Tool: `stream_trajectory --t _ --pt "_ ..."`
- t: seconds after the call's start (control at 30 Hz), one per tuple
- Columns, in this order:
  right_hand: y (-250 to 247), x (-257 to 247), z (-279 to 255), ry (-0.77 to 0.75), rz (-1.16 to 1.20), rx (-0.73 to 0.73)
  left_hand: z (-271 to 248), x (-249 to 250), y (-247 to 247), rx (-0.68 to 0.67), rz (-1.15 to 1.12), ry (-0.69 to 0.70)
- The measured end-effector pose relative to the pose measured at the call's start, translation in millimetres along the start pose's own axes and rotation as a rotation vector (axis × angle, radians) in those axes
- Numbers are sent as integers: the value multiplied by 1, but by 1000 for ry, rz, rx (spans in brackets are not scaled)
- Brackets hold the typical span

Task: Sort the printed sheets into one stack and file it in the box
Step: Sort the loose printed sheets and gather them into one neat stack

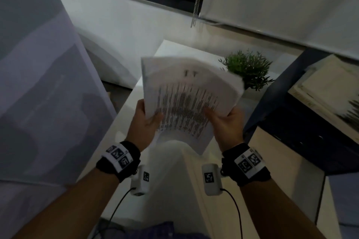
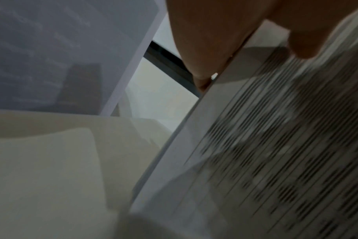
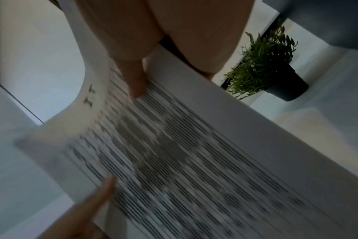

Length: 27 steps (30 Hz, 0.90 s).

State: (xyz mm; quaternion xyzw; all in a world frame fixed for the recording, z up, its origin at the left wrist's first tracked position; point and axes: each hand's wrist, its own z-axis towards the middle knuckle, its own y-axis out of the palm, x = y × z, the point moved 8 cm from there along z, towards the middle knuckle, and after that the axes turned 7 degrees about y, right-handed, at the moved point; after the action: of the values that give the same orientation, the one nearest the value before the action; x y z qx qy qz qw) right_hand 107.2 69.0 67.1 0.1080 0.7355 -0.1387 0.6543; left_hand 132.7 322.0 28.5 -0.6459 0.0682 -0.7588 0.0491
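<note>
A stack of printed sheets (image 1: pixel 186 91) is held up in the air over a white table, its top page covered in lines of text (image 3: pixel 194 161) and blurred by motion. My left hand (image 1: pixel 145 120) grips the stack's left edge, thumb on the top page (image 2: pixel 276 145) and fingers behind. My right hand (image 1: pixel 223 120) grips the right edge, thumb pressing the top sheet. The upper part of the stack bows away from me. A white box (image 1: pixel 174 170) stands just below the sheets, in front of me.
A small green plant in a dark pot (image 1: pixel 248 68) stands on the white table (image 1: pixel 174 50) behind the sheets. A dark blue printer (image 1: pixel 303 122) with paper on top is at the right. A grey partition (image 1: pixel 38 83) rises at the left.
</note>
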Motion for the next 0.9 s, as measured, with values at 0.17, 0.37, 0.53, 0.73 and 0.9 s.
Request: stream_trajectory --t 0.17,0.37,0.53,0.73,0.9 --pt "6 -13 -14 -63 66 -53 6 25 -8 81 -113 73" --pt "4 -53 -15 -205 146 44 21 85 -19 265 -141 305" --pt "-3 -55 -8 -232 110 175 38 96 -20 320 -77 303" --pt "3 -36 -16 -195 147 -3 43 90 -21 256 -79 322" --pt "9 -6 -12 -46 127 1 46 90 -20 202 18 337"
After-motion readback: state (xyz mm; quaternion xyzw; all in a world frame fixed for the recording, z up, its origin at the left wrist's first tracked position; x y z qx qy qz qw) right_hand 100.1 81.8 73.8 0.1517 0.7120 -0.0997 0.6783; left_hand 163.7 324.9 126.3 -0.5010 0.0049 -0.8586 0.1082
